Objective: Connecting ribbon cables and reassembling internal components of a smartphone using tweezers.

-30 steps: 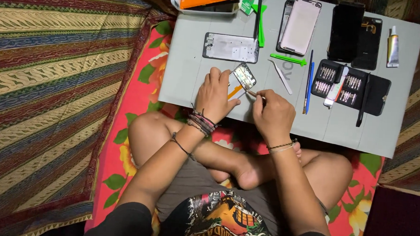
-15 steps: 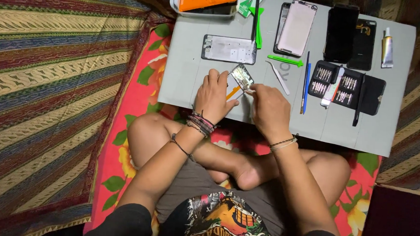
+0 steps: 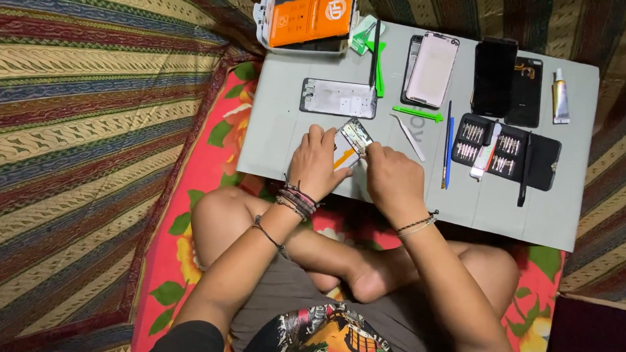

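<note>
Gone from sight is the thin tool that stuck out to the right of the right hand [image 3: 395, 181] a second ago; that hand has slid in from the right and now sits knuckle-up against the opened phone [image 3: 352, 142]. The view has shifted a touch as well, so the grey work mat [image 3: 287, 132] sits lower in the picture.

Sweeping left to right: striped cloth on the far left, then red floral bedding [image 3: 186, 191] under the crossed legs. On the mat's left half lies a bare phone frame [image 3: 339, 98], well clear of both hands. Just below it, the left hand [image 3: 318, 162], bracelets at the wrist, curls round the left edge of the opened phone, fingers wrapped and thumb on top, pinning it to the mat. The phone lies tilted, its circuit board showing at the upper end and an orange strip beside the left fingers.

Right hand next: fingers bunched tight at the phone's right edge. Whether they pinch a tool or a small part, I cannot tell; the knuckles hide the tips. My read is that the work has gone from prying at arm's length to close fingertip handling right on the board.

Further right lie white tweezers [image 3: 407, 136], a blue-handled tool [image 3: 448, 143], then the open screwdriver bit case [image 3: 504, 150], all untouched.
</note>
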